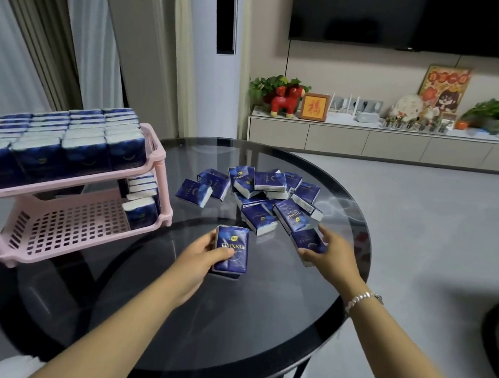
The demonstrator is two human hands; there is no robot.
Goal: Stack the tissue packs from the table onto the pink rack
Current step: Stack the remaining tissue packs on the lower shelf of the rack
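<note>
A round dark glass surface (223,328) in a living room. The left hand (201,258) grips one blue tissue pack (231,249) upright; the right hand (333,255) pinches another pack (308,240). Beyond both hands lies a loose pile of packs (260,193). Left of the left hand stands the pink rack (78,229), its top tier full.

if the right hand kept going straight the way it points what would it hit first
Probably the loose pile of packs beyond the pack that the right hand grips; it points up and left toward it, though depth is unclear.
</note>
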